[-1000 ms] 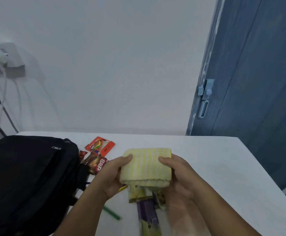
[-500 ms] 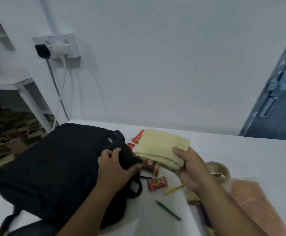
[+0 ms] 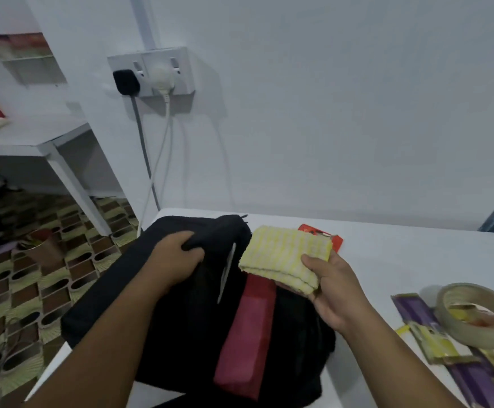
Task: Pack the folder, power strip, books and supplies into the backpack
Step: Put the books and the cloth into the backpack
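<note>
A black backpack [image 3: 139, 293] lies on the white table [image 3: 401, 254] at its left end. My left hand [image 3: 178, 260] grips the backpack's upper flap and holds it lifted, so the inside shows. A dark red flat item [image 3: 248, 334], perhaps a folder or book, sticks out of the opening, and a thin white edge [image 3: 227, 272] shows beside it. My right hand [image 3: 328, 287] holds a folded yellow-and-white striped cloth [image 3: 284, 257] just above the opening's right side.
A red packet [image 3: 332, 238] lies behind the cloth. A roll of clear tape [image 3: 475, 313] rests on purple and yellow packets [image 3: 434, 340] at the right. A wall socket [image 3: 154, 73] with plugs and hanging cables is behind. The floor drops off left of the table.
My left hand has pulled the backpack flap open, exposing the red item inside. My right hand has carried the cloth closer to the opening. The camera has swung left.
</note>
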`<action>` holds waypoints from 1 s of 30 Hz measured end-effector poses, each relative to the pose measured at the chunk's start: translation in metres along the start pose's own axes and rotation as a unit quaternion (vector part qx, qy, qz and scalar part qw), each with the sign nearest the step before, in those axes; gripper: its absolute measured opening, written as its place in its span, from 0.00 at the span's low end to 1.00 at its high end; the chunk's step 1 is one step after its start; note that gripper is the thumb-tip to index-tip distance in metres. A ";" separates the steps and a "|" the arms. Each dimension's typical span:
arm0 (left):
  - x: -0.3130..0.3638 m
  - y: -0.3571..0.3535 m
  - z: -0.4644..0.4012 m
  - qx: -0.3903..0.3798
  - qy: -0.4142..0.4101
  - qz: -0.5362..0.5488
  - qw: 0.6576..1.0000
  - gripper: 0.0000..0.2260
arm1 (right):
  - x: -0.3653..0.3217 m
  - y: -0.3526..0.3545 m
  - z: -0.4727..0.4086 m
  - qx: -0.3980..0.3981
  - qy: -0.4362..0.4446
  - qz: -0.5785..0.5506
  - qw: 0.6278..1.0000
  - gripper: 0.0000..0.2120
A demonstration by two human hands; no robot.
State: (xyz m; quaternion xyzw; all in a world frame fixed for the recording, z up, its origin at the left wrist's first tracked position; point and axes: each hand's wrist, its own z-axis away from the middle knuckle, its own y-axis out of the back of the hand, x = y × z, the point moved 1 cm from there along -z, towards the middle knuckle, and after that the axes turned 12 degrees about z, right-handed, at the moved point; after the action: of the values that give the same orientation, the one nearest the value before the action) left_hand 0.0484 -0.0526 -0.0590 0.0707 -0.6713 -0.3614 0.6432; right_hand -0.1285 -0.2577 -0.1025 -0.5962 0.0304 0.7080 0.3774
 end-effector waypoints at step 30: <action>0.032 0.088 -0.041 -0.120 0.013 0.281 0.952 0.18 | 0.055 -0.160 -0.058 0.009 -0.200 -0.056 0.978 0.17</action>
State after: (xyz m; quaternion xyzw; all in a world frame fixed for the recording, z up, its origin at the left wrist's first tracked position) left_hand 0.1136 -0.0226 0.0135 -0.1940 -0.6068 -0.2428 0.7315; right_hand 0.0103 -0.1450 -0.1022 -0.4399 -0.0727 0.7901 0.4207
